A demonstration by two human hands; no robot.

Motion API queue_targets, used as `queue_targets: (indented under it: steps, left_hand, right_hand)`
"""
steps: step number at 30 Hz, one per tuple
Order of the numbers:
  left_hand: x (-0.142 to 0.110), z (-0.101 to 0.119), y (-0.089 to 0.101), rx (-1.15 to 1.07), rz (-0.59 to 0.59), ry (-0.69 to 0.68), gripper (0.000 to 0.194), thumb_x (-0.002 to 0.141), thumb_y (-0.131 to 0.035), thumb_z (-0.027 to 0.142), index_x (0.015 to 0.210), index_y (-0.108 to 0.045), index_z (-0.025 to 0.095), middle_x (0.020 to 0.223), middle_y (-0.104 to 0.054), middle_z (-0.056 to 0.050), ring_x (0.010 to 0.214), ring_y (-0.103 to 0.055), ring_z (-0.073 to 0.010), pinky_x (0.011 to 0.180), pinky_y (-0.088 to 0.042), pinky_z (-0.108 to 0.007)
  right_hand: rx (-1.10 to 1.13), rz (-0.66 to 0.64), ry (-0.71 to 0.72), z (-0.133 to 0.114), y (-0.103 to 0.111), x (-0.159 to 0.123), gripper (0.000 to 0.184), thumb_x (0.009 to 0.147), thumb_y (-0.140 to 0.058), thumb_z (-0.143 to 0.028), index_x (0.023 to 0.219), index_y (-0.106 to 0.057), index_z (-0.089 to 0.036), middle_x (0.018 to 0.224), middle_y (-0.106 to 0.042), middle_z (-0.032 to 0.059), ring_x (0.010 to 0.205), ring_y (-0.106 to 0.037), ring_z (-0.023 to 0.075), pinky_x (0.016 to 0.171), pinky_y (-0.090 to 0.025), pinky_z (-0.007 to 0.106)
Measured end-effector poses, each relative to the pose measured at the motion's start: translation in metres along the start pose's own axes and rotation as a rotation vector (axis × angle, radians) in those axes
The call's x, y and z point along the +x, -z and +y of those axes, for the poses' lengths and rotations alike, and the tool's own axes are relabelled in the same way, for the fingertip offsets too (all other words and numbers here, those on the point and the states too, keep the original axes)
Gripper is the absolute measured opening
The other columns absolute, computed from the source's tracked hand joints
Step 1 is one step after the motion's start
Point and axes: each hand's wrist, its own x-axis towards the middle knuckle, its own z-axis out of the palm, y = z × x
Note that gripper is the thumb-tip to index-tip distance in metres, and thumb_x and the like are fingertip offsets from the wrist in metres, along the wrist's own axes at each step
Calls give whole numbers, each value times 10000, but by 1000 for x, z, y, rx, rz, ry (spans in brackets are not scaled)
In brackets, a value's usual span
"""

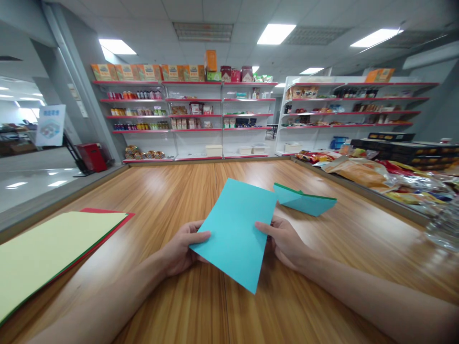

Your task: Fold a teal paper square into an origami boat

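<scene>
A light blue sheet of paper (236,224) is held tilted above the wooden table (161,191). My left hand (184,248) grips its lower left edge, thumb on top and fingers behind. On the right edge, my right hand (285,239) pinches the sheet the same way, its fingers partly hidden underneath. Just beyond my right hand stands a folded paper boat (304,200), light blue with a green upper edge. I cannot tell whether the blue sheet is one layer or folded.
A stack of coloured paper (57,248), pale yellow on top with green and red below, lies at the left. Snack packets (362,174), black boxes (405,150) and a clear plastic bottle (444,224) are at the right. Stocked shelves (193,114) stand beyond the table.
</scene>
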Motion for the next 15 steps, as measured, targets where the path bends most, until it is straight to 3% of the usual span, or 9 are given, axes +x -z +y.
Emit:
queue_targets:
  steps: [3,6,8,12,15]
  left_hand:
    - [2,1,0,-78,167,-103,286,829,-662,266,1057,-638,94,813,-676,-82,645,-649,-151,589,-572,-250]
    - [2,1,-2,-158,95,-165,301,877,-608,307,1112,-595,119,1024,-676,-128,915,-664,-217,812,-561,-344]
    - [2,0,-4,-79,40,-140,296,852,-645,249,1109,-569,122,1020,-674,-132,885,-674,-229,791,-569,-377]
    - [3,-6,-3,40,118,-96,359,788,-708,178,1091,-519,144,864,-679,-86,670,-684,-203,589,-596,-342]
    - [3,-6,-2,59,132,-96,381,777,-719,188,1085,-499,151,839,-673,-79,638,-680,-197,542,-594,-327]
  right_hand:
    - [-11,65,49,-1,-1,0,392,676,-787,-337,988,-627,-164,971,-706,81,785,-662,208,703,-549,353]
    - [-36,118,80,-2,-2,-2,421,706,-759,-340,1048,-560,-197,989,-696,70,761,-662,211,663,-564,387]
    - [-103,120,101,-1,-1,-3,439,729,-732,-345,1089,-524,-203,1018,-688,80,796,-667,237,685,-567,433]
    - [-437,121,331,3,3,-6,442,753,-678,-328,1145,-533,-183,1143,-649,113,1025,-618,294,908,-490,495]
    - [-759,58,474,5,5,-11,348,834,-560,-289,1163,-583,-177,1098,-671,110,1106,-581,291,1014,-417,476]
